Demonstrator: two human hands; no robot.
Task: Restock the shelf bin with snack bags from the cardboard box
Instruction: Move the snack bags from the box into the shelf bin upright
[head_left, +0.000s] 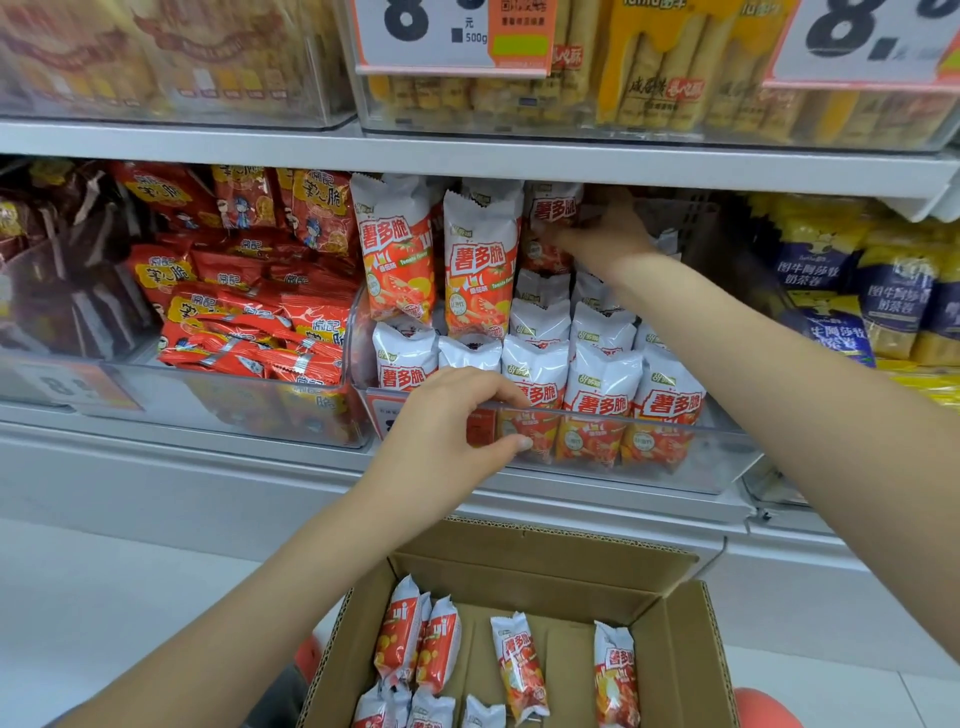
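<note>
Far-left bin: dark brown packets, heaped; I can't get a count from here.
Red-packet bin: clear plastic, piled with red and orange snack packets lying every way; too tangled for me to count.
Left hand: I see it gripping the front lip of the shelf bin, four fingers curled over the top edge, thumb pressed against the outside face.
Shelf bin: clear plastic, middle of the lower shelf, directly above the box.
Snack bags in the bin: white tops, red tomato print. I count five upright across the front row, about four tops in the row behind, and three more standing high at the back; others may be hidden.
Cardboard box: open, flaps up, below the shelf at the bottom of my view.
Bags left in the box: four standing or leaning in full sight, plus three cut off by the lower edge, so seven that I can make out.
Right hand: reaching deep into the bin's upper right, at the rightmost high bag. It's blurred; fingers seem to close on the bag's edge, but I cannot tell for certain.
Right-hand bin: blue and yellow packs, roughly four visible.
Upper shelf: two price cards showing a large 8, yellow roll packs behind.
</note>
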